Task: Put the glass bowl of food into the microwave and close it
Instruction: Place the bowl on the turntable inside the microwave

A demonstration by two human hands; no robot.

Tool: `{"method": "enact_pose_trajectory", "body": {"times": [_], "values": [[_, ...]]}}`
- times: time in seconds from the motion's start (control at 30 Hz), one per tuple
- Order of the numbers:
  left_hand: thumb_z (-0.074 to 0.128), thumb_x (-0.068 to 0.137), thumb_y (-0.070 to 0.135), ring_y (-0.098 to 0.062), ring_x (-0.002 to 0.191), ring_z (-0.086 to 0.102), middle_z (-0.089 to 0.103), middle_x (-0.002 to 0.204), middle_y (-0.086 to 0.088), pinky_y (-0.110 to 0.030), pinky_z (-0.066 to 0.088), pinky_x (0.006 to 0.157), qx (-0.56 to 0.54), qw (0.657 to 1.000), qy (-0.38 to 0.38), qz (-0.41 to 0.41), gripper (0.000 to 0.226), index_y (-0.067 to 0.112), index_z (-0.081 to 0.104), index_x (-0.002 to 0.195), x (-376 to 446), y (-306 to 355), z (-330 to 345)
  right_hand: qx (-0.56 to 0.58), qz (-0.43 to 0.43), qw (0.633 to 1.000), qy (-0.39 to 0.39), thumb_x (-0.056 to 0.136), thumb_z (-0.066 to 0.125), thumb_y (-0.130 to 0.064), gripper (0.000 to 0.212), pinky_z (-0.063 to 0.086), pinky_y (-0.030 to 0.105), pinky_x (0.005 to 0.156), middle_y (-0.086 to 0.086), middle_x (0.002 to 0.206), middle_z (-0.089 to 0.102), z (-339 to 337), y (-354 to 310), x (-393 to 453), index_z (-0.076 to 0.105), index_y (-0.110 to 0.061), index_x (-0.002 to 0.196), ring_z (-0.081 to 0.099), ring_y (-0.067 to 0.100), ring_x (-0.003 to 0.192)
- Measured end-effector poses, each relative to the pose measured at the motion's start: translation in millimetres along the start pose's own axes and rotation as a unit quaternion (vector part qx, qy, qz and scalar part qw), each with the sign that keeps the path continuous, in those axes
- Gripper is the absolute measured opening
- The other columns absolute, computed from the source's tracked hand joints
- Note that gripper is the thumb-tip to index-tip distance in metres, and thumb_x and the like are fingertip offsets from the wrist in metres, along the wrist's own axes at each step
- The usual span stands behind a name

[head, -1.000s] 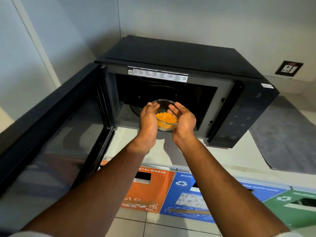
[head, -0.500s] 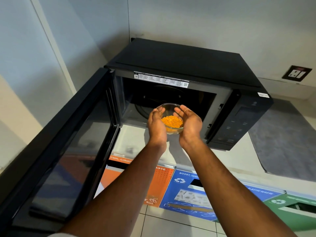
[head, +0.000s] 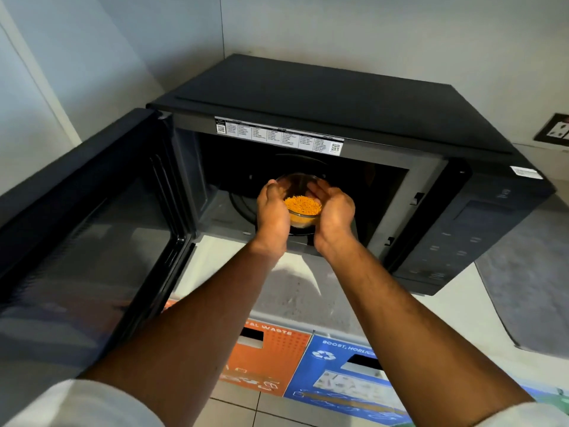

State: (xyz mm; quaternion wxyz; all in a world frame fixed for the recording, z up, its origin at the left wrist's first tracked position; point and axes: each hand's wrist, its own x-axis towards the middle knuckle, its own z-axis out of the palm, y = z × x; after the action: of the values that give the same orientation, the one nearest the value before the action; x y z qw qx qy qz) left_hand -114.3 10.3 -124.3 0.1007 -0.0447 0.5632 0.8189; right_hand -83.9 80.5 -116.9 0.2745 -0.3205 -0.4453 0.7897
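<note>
Cupping glass bowl [head: 303, 192] of orange food [head: 302, 204] at microwave [head: 338, 124] mouth.

A: Is the way in clear?
B: Yes. The microwave [head: 338, 112] door [head: 92, 211] hangs wide open at the left; the cavity [head: 363, 192] mouth is unblocked.
A: Anything crowding inside?
B: Only the turntable [head: 243, 204] on its floor, and side walls flanking both hands.

Orange bin label [head: 264, 359], blue bin label [head: 345, 374], wall socket [head: 554, 132].

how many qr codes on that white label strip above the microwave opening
2: one QR code at the strip's left end, one at its right end. None hidden, as far as shows.
</note>
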Motion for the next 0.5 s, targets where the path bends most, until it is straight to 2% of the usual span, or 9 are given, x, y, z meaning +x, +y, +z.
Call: {"method": "enact_pose_trajectory", "body": {"times": [0.1,0.17,0.2,0.27,0.33,0.43,0.5], "values": [[0.033,0.105,0.020,-0.032,0.103,0.066,0.069,0.111,-0.020,-0.048,0.052,0.102,0.011,1.000,-0.003,-0.001,0.036,0.003,0.065,0.107,29,-4,2,0.013,-0.005,1.000,-0.012,0.096,0.033,0.001,0.037,0.053,0.048,0.102,0.019,0.110,0.072,13,7,19,0.069,-0.005,0.094,0.069,0.027,0.095],[0.034,0.102,0.018,-0.038,0.110,0.066,0.069,0.117,-0.024,-0.052,0.052,0.103,0.016,1.000,0.005,-0.005,0.031,0.005,0.062,0.106,45,-4,3,0.026,-0.009,1.000,-0.013,0.095,0.034,0.005,0.038,0.056,0.046,0.094,0.016,0.103,0.070,22,8,30,0.068,-0.009,0.086,0.067,0.026,0.088],[0.034,0.101,0.017,-0.039,0.112,0.065,0.068,0.119,-0.024,-0.052,0.052,0.102,0.017,1.000,0.010,-0.006,0.030,0.004,0.061,0.110,53,-5,4,0.033,-0.010,0.999,-0.014,0.097,0.036,0.005,0.037,0.056,0.046,0.092,0.015,0.102,0.069,27,9,36,0.067,-0.010,0.084,0.066,0.026,0.087],[0.037,0.100,0.015,-0.034,0.106,0.066,0.069,0.109,-0.016,-0.045,0.056,0.097,0.012,1.000,0.018,0.000,0.025,0.008,0.061,0.105,69,-9,4,0.044,-0.008,0.999,-0.027,0.100,0.038,0.002,0.034,0.056,0.043,0.086,0.014,0.097,0.068,34,11,47,0.064,-0.011,0.082,0.064,0.025,0.083],[0.042,0.102,0.018,-0.029,0.099,0.068,0.070,0.100,-0.009,-0.040,0.058,0.090,0.000,1.000,0.011,0.011,0.021,0.013,0.062,0.101,81,-12,6,0.052,-0.010,0.998,-0.040,0.102,0.036,0.000,0.036,0.054,0.033,0.073,0.009,0.086,0.065,38,15,58,0.062,-0.011,0.080,0.061,0.019,0.073],[0.044,0.104,0.021,-0.030,0.100,0.067,0.070,0.103,-0.011,-0.046,0.056,0.096,-0.011,1.000,-0.003,0.028,0.024,0.015,0.065,0.094,95,-15,12,0.043,-0.013,0.998,-0.046,0.103,0.032,-0.003,0.037,0.051,0.026,0.063,0.012,0.089,0.068,39,19,72,0.065,-0.006,0.087,0.059,0.016,0.068],[0.042,0.105,0.019,-0.029,0.099,0.065,0.069,0.106,-0.013,-0.048,0.054,0.099,-0.007,0.999,-0.012,0.035,0.025,0.012,0.065,0.099,103,-16,15,0.044,-0.021,0.998,-0.037,0.103,0.030,-0.003,0.039,0.050,0.027,0.065,0.026,0.114,0.070,42,20,80,0.066,0.009,0.113,0.059,0.017,0.071]]}}
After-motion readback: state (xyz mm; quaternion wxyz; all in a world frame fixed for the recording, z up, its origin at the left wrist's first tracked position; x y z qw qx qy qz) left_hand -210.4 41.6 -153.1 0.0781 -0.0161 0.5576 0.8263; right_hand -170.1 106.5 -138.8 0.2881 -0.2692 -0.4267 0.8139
